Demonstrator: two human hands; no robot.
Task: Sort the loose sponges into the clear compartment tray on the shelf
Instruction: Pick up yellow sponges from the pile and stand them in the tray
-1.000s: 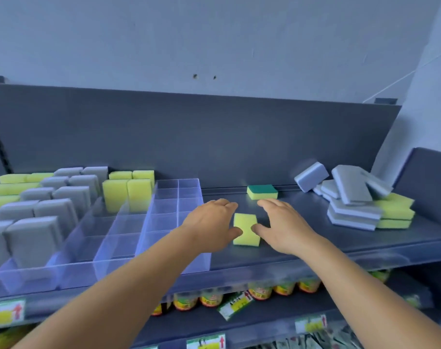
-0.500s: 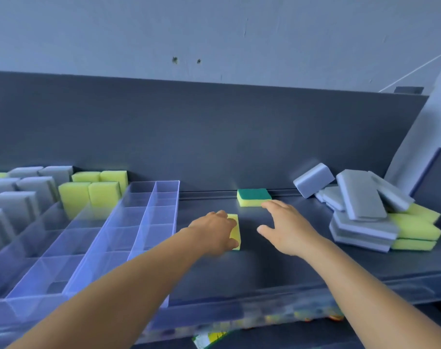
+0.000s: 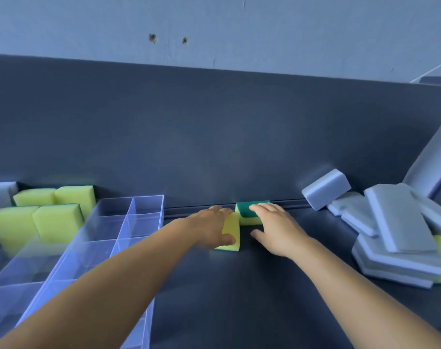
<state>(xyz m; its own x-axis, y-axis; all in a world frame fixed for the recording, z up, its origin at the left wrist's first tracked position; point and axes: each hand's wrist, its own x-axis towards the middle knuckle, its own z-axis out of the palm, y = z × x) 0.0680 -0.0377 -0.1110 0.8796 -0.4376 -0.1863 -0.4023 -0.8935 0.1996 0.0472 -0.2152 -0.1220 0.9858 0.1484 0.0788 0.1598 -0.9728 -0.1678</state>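
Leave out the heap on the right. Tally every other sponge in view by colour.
Yellow sponges in the clear compartment tray: 4
Grey sponge at the left edge, cut off by the frame: 1
Yellow-and-green sponges loose on the shelf: 2
Total: 7

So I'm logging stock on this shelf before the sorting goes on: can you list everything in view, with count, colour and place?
clear compartment tray: one, transparent, left on the shelf
yellow sponges in the tray: four visible, left compartments
grey sponge in the tray: at least one, far left, cut off
yellow-green sponge: one, tilted, under the left hand
green-topped sponge: one, against the back panel
grey sponge pile: several, count unclear, right; yellow ones beneath
shelf: one, dark grey
wall: pale, two small holes
left hand: grips the yellow-green sponge
right hand: fingers touch the green-topped sponge
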